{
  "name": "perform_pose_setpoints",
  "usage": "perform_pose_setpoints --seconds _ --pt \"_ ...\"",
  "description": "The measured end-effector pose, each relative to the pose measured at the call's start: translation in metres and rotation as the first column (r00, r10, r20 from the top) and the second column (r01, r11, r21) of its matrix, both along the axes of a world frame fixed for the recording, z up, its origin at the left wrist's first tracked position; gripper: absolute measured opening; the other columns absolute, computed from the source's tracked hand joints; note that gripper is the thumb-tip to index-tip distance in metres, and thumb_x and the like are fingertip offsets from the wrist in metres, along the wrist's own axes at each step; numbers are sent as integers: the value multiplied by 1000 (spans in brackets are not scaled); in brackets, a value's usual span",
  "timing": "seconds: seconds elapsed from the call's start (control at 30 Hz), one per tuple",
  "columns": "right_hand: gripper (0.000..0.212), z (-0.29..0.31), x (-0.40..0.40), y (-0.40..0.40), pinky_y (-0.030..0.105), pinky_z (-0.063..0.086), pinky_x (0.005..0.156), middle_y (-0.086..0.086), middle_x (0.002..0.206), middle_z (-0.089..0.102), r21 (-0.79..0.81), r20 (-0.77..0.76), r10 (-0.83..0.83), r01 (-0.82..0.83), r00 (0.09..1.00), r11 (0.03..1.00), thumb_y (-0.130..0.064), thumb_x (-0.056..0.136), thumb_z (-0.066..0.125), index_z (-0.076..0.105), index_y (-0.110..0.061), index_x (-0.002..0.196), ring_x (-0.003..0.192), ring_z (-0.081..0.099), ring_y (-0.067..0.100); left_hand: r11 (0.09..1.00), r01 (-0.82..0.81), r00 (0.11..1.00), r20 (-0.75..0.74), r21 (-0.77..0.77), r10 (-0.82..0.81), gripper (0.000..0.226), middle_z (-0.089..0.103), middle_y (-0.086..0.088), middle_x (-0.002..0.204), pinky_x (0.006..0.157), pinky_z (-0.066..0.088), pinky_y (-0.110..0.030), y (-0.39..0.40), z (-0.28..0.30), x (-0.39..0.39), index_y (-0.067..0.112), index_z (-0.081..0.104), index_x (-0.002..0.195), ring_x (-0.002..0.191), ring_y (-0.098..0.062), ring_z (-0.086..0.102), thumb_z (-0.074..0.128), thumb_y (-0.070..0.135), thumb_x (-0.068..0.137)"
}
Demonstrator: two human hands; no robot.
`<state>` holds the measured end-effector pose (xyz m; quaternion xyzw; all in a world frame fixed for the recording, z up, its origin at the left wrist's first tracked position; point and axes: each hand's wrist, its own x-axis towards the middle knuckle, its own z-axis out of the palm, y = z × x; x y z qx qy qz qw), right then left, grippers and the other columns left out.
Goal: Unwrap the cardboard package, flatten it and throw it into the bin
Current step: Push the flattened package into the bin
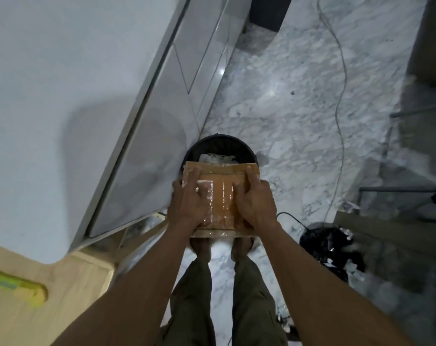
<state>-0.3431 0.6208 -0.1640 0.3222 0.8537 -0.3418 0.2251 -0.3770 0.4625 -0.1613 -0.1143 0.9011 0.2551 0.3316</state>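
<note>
left hand (190,199), right hand (255,198) clamped on flattened cardboard (221,196) | held over bin (194,152) | risk: wider than rim, likely jams or tips off onto floor (299,108)

Matt brown cardboard package (220,193) wears glossy clear tape; the floor (286,96) is polished veined marble, the bin (220,143) dark plastic.

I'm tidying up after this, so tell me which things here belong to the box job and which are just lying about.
Part of the job:
- flattened brown taped cardboard package, held by left hand and right hand
- round black bin

Just lying about:
- crumpled black bag on the marble floor
- thin cable
- yellow-green object on the wooden surface
</note>
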Motion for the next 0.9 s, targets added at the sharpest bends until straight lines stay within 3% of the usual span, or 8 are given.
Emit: perform_pose_setpoints --seconds 0.23,0.37,0.47,0.9 --pt "56 -29 -29 9 49 43 95 15 135 45 8 22 -1 1 1000 1000 -53 97 40 26 -39 149 120 51 37 1000 -17 1000 17 1 16 52 29 -12 149 98 44 -50 11 -27 -26 48 21 152 124 -38 51 38 48 103" --pt "62 -32 -40 9 56 36 102 17 155 26 84 79 12 -18 997 996 -50 97 38 15 -35 153 133 34 44 998 7 993 115 -61 0 68 4 -12 166 112 32 -56 16 -30 -38 45 0 157 142 -44 28 37 52 101" --pt "65 -29 -44 12 58 32 108 14 160 18 53 94 -19 14 995 998 -54 98 37 16 -30 155 141 26 41 997 -14 993 114 -73 22 67 3 -11 167 115 26 -57 20 -24 -39 41 1 158 148 -42 21 32 57 101" --pt "64 15 -40 18 53 36 109 16 155 30 -49 -40 -21 19 999 999 -52 98 37 24 -23 154 141 31 35 997 -58 998 -25 51 60 66 9 -10 167 117 25 -47 28 36 -25 32 10 160 150 -34 21 39 50 103"
